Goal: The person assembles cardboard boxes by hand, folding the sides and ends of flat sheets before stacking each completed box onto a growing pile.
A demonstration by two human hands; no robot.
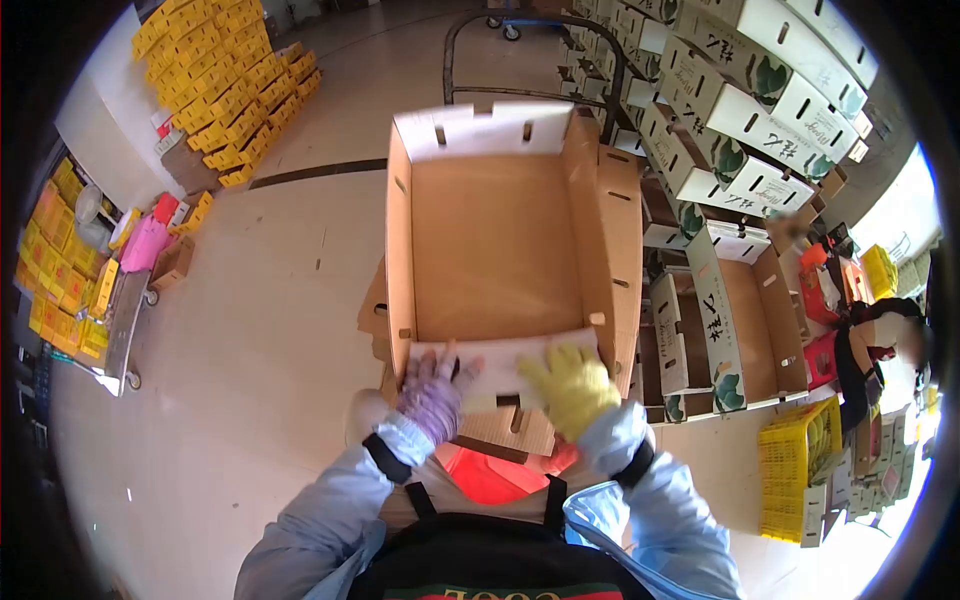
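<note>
Open cardboard carton [495,250] sits straight in front of the person on more brown cardboard [621,240], its white near end panel [500,368] under both hands. Purple-gloved left hand [432,400] lies on the panel's left part, fingers spread, and yellow-gloved right hand [578,393] on its right part, fingers fanned too, neither visibly clenched on anything. Printed white cartons [745,110] stacked right, yellow crates [205,85] far left, metal cart handle [451,65] beyond.
</note>
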